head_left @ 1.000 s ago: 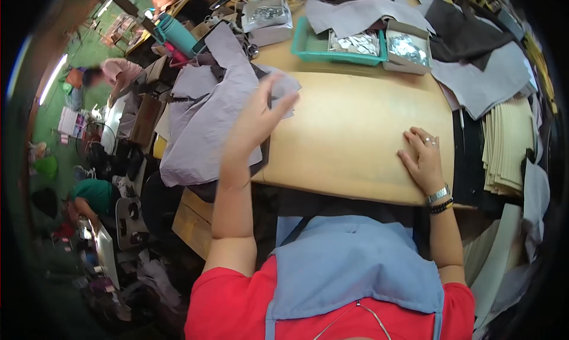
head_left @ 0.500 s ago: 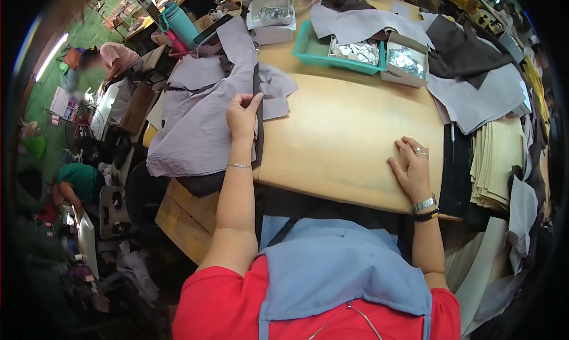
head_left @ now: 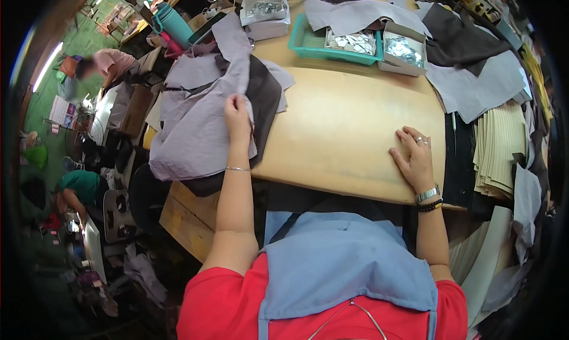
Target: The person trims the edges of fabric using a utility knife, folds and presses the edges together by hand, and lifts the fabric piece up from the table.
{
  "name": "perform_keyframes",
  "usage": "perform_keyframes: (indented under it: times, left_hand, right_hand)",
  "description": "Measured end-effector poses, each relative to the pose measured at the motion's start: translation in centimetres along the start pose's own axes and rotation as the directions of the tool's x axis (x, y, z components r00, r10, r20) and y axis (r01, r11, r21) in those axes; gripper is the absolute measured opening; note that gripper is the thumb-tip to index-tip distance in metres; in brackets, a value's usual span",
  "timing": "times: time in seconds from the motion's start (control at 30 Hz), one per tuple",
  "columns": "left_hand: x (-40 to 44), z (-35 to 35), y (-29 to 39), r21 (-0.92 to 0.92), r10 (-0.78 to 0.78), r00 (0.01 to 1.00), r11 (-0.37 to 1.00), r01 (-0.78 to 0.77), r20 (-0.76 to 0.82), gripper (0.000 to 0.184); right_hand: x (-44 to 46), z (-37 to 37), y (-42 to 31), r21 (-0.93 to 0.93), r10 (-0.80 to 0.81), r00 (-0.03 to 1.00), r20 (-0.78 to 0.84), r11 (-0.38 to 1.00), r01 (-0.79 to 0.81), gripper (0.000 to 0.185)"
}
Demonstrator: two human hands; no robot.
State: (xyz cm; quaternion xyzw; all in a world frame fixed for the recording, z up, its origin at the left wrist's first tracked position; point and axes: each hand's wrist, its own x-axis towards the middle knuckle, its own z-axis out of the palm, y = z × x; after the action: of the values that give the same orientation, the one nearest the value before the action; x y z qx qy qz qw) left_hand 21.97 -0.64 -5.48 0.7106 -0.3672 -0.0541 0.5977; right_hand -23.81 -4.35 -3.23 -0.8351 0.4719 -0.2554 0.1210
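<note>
My left hand [head_left: 238, 119] is closed on the edge of a grey cloth piece [head_left: 192, 123] that lies in a heap at the left of the wooden board [head_left: 338, 126]. A dark cloth [head_left: 264, 91] shows beneath the grey one, just right of my fingers. On the right part of the board rests my right hand [head_left: 416, 159], its fingers bent a little and apart, holding nothing. A watch and a dark bracelet are on that wrist.
Behind the board stand a teal tray [head_left: 305, 46], a box of metal pieces [head_left: 404, 49] and a white box [head_left: 265, 14]. Stacked pale sheets [head_left: 501, 150] and more cloth [head_left: 480, 91] are at the right. Co-workers [head_left: 112, 67] sit at the far left.
My left hand has come down from above the cloth and gripped its edge. The grey edge has moved left, exposing more dark cloth. My right hand stays on the board.
</note>
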Motion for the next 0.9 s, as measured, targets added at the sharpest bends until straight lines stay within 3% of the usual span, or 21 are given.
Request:
perform_keyframes:
  times: [0.07,0.1,0.2,0.23,0.3,0.33,0.37,0.4,0.47,0.53,0.63,0.73,0.83,0.9]
  left_hand:
    - [0.7,0.4,0.7,-0.295,0.030,0.989,0.953,-0.072,-0.143,0.021]
    - [-0.1,1.0,4.2,-0.368,0.078,0.982,0.919,-0.138,-0.173,0.017]
    - [-1.3,2.9,8.0,-0.334,0.242,0.970,0.912,-0.237,-0.029,0.017]
    - [-2.7,3.7,10.5,-0.171,0.417,0.909,0.896,-0.409,0.015,0.016]
    - [-6.1,5.8,12.4,-0.219,0.428,0.852,0.901,-0.375,0.301,0.012]
    - [-8.1,7.0,12.8,-0.278,0.461,0.781,0.885,-0.373,0.421,0.012]
    - [-10.3,7.6,13.3,-0.314,0.367,0.687,0.926,-0.208,0.628,0.011]
    - [-12.2,8.3,13.1,-0.327,0.396,0.562,0.918,-0.224,0.726,0.011]
    - [-15.6,9.3,11.6,-0.357,0.372,0.306,0.928,-0.105,0.877,0.019]
    - [-17.4,8.0,12.0,-0.387,0.594,0.244,0.730,-0.563,0.766,0.027]
    - [-18.2,5.1,13.3,-0.265,0.483,0.259,0.770,-0.580,0.836,0.032]
    - [-18.5,3.6,11.6,-0.263,0.464,0.259,0.791,-0.553,0.847,0.035]
    - [-18.4,3.6,10.3,-0.322,0.553,0.261,0.740,-0.590,0.791,0.034]
    - [-18.7,3.9,11.0,-0.264,0.388,0.441,0.911,-0.318,0.809,0.035]
  right_hand:
    - [0.0,0.1,-0.1,-0.007,-0.003,1.000,-0.005,1.000,0.003,0.045]
    - [0.0,0.1,0.0,-0.015,-0.005,1.000,-0.005,1.000,0.005,0.045]
    - [0.0,-0.1,0.0,-0.003,-0.010,1.000,-0.009,1.000,0.010,0.044]
    - [0.1,-0.1,0.0,0.007,-0.011,1.000,-0.013,1.000,0.011,0.044]
    - [0.1,-0.4,-0.3,0.070,-0.029,0.999,-0.019,0.997,0.030,0.045]
    - [0.0,-0.6,-0.3,0.100,-0.034,0.999,-0.028,0.994,0.037,0.045]
    - [-0.1,-0.4,-0.1,0.109,-0.044,0.999,-0.024,0.993,0.047,0.044]
    - [-0.2,-0.6,-0.1,0.100,-0.057,0.998,0.002,0.993,0.057,0.044]
    - [-0.4,-0.8,-0.2,0.085,-0.080,0.995,0.056,0.994,0.075,0.044]
    - [-0.4,-0.8,0.1,0.093,-0.078,0.995,0.061,0.993,0.072,0.043]
    - [-0.5,-0.7,-0.3,0.090,-0.072,0.996,0.049,0.994,0.067,0.040]
    - [-0.6,-0.2,-0.8,0.070,-0.058,0.998,0.032,0.996,0.056,0.037]
    - [-0.9,1.1,-2.1,0.121,-0.052,0.998,0.036,0.992,0.047,0.035]
    - [-0.9,1.8,-3.0,0.230,-0.013,1.000,0.021,0.973,0.008,0.033]
